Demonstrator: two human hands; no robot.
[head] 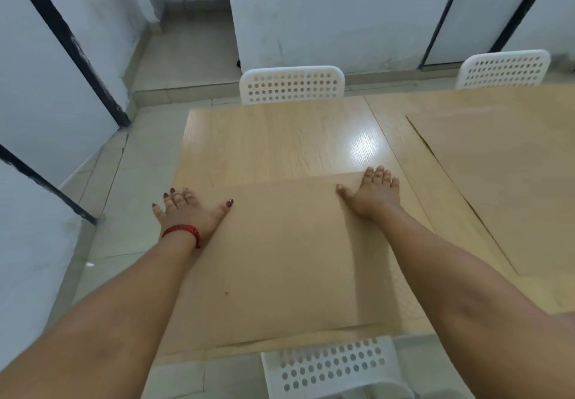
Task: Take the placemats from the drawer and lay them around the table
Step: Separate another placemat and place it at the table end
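There were two placemats on the wooden table (280,137). The near placemat (280,258) lay flat in front of the person, close to the near edge of the table. The second placemat (513,196) lay flat on the right side of the table, a bit apart from the first one.

Two hands were on the near placemat. The left hand (189,212) lay flat at its far left corner, with the fingers spread out. It was not gripping anything, only pressing down. A red bracelet (182,232) was on that wrist. The right hand (373,193) lay flat at the far right corner, fingers straight and spread too. It held nothing and just pressed on the mat.

There were three white chairs with little holes in them. One chair (292,85) stood at the far side of the table. Another chair (504,68) stood at the far side too, more to the right. The third chair (333,367) stood at the near side, just below the near placemat.
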